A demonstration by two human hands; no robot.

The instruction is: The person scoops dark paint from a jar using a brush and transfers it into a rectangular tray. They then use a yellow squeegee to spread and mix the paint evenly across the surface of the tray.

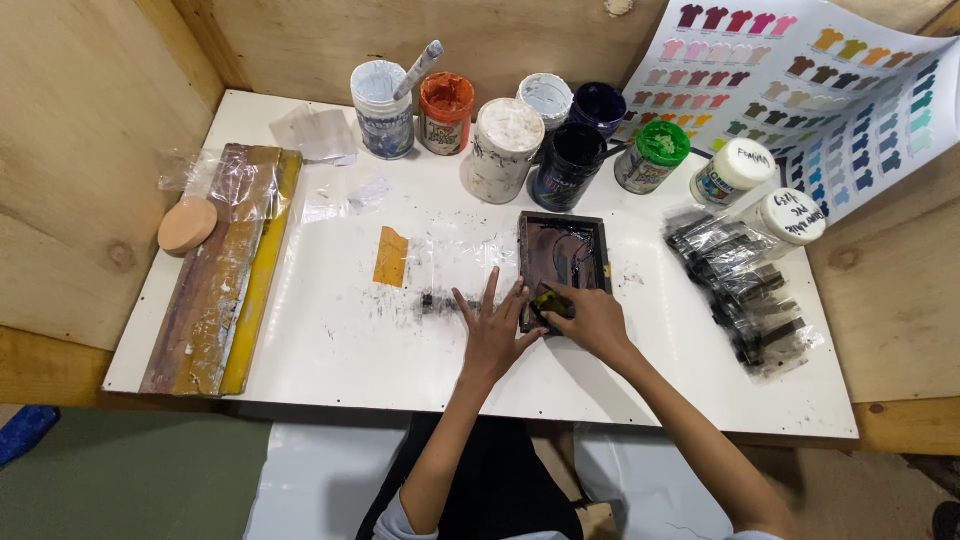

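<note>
Head view looks down on a white counter point(330, 340) where a small dark framed screen point(563, 262) lies flat near the middle, smeared with dark ink. The left hand point(492, 330) rests on the counter with fingers released and spread, fingertips touching the frame's left edge. The right hand point(592, 318) sits at the frame's near edge, its fingers clenched on a small yellow-green pad point(552, 301), likely a sponge or rag. The frame looks stiff and light, its mesh probably delicate and its surface slippery with wet ink, so the rigid rim seems the safe place to hold it. Behind it stands a cluster of paint jars point(510, 140): a white one with a stirring stick, an orange one, a pale lidded one, two dark open ones, a green one, and two white-lidded jars with handwritten tops at right. A colour chart point(840, 90) printed with rows of small shirt shapes leans against the wall at right. Clear packets point(745, 290) of dark pieces lie beside it. A long ink-stained squeegee point(220, 270) lies at the left.
</note>
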